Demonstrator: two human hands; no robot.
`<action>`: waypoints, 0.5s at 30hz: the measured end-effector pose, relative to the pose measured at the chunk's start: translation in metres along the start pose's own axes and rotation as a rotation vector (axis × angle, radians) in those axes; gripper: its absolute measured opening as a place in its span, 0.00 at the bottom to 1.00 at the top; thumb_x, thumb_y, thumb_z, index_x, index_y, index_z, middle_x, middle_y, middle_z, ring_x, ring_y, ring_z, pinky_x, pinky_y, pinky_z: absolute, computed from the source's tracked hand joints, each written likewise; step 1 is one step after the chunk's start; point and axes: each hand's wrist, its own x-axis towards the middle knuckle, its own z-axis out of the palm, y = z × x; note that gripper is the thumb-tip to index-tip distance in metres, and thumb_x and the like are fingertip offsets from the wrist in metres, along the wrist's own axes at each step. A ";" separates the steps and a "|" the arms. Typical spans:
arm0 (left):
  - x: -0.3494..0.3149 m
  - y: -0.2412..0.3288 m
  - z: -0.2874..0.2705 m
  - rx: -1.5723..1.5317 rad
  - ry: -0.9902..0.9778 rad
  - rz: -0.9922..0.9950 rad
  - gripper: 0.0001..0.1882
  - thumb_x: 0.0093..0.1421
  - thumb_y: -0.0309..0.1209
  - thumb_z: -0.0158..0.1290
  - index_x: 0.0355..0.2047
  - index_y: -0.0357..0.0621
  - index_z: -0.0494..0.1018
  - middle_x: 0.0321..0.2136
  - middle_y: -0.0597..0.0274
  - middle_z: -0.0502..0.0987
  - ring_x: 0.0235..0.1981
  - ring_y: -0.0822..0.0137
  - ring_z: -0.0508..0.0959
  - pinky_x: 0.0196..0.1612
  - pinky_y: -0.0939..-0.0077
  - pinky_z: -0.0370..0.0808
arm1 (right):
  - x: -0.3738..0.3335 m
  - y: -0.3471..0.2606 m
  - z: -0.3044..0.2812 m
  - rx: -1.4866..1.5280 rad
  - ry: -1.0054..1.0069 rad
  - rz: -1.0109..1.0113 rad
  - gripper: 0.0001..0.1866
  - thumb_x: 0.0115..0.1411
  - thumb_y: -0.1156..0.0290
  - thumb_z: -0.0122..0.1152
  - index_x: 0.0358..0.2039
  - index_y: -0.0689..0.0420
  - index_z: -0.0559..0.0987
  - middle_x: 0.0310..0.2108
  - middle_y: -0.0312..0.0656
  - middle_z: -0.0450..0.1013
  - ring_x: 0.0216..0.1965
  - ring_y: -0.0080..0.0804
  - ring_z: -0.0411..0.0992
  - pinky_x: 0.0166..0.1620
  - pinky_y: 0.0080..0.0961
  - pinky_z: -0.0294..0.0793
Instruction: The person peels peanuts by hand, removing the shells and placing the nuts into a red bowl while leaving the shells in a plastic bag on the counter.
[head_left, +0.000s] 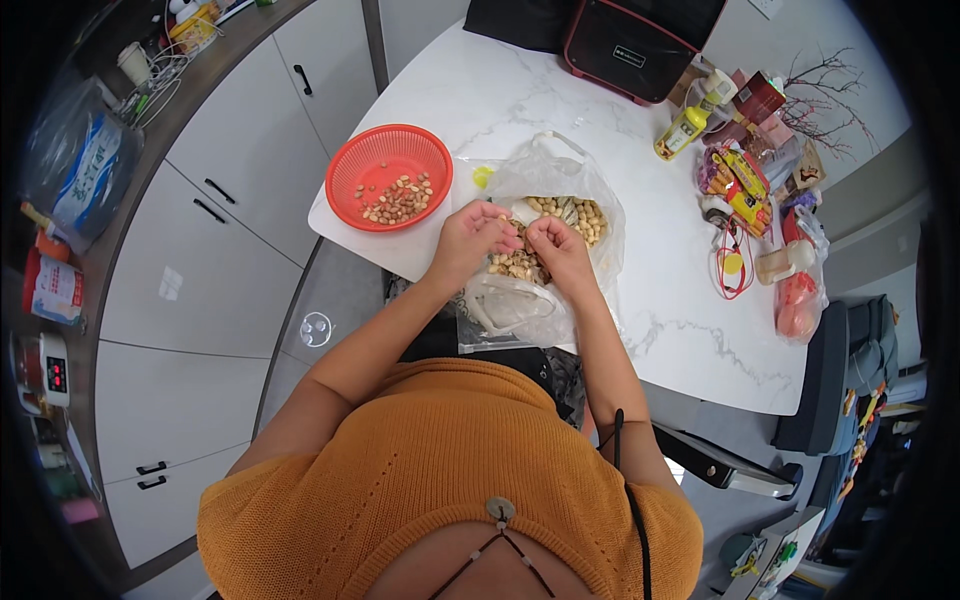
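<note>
Nearest, an orange knit top [440, 450], then bare forearms reaching over the near edge of the table [690, 340]. Left hand [470, 240] and right hand [562, 252] work close together, just apart, above a whitish plastic bag [515, 305]. Fingers on both are curled, thumbs in against them as in a pinch; whatever sits between the tips is too small and covered, so can't tell what either one grips. Below the hands, a heap of peanut shells [518, 266]; beyond it to the right, unshelled peanuts [588, 218] in the bag's far part. Left of the bag, a red colander [336, 185] with shelled kernels [400, 205] gathered toward its near side. Looks like shelling in progress. To do it well: pinch each pod across the seam with both thumbs, crack and pry rather than crush, stay low over the bag so husk drops there, and keep bits out of the colander. Pointing: unshelled peanuts are longish, axes lying every which way, no shared heading; any pod at the fingertips, axis not readable. Colander is round, opening up, no long axis. Farther right, a yellow bottle [682, 133] stands upright; at the far edge, a black appliance with red trim [635, 50].
</note>
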 end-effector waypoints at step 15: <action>0.001 0.001 0.002 0.021 0.069 0.113 0.04 0.56 0.24 0.46 0.33 0.38 0.68 0.21 0.64 0.70 0.17 0.80 0.66 0.21 0.87 0.63 | 0.000 0.000 -0.001 -0.005 -0.014 0.003 0.05 0.58 0.72 0.52 0.29 0.60 0.72 0.22 0.27 0.66 0.23 0.10 0.60 0.27 0.09 0.60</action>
